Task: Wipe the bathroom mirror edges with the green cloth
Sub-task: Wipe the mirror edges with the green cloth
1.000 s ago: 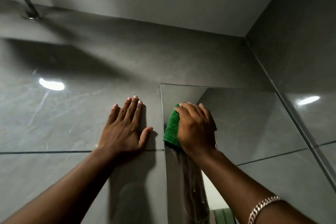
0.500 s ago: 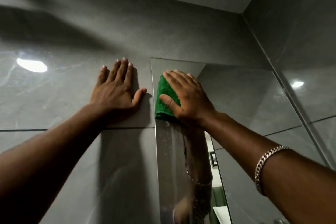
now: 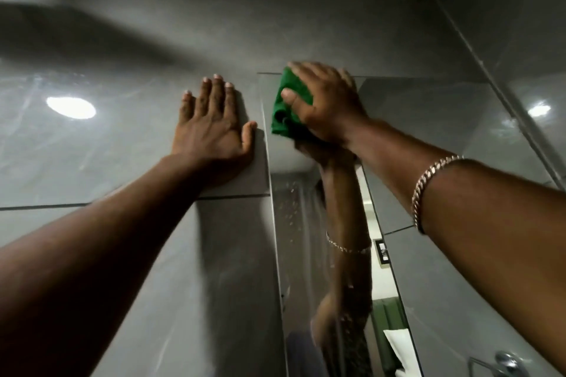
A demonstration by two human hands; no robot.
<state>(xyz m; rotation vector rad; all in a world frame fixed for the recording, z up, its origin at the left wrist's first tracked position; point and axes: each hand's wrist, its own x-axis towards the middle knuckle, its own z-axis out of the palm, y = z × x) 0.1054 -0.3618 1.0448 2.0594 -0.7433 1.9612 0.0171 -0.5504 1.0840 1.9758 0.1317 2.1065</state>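
Overhead, the grey tiled wall (image 3: 122,147) filled most of the view, glossy enough to carry a bright oval light reflection (image 3: 71,107) at about nine o'clock from the hands. A dark grout line (image 3: 46,207) ran across it below the left wrist. The mirror (image 3: 428,138) took up the right half, its left edge running down from twelve o'clock toward six, its top edge level with the right knuckles. Water spots speckled the glass below the cloth, and the reflected forearm showed there too.

The left hand (image 3: 213,128) lay flat and spread on the tile, palm down, fingers pointing to twelve o'clock, thumb reaching toward the mirror's left edge at three o'clock; it grasped nothing. The right hand (image 3: 324,104) pressed the green cloth (image 3: 289,112) against the glass in the mirror's upper left corner, fingers curled over the bunched fabric and thumb laid across its front. The cloth sat just beside the left edge, its top reaching the upper edge, at three o'clock from the left hand. A chain bracelet (image 3: 428,184) circled the right forearm. A chrome fitting (image 3: 507,361) showed at five o'clock, low in the corner.
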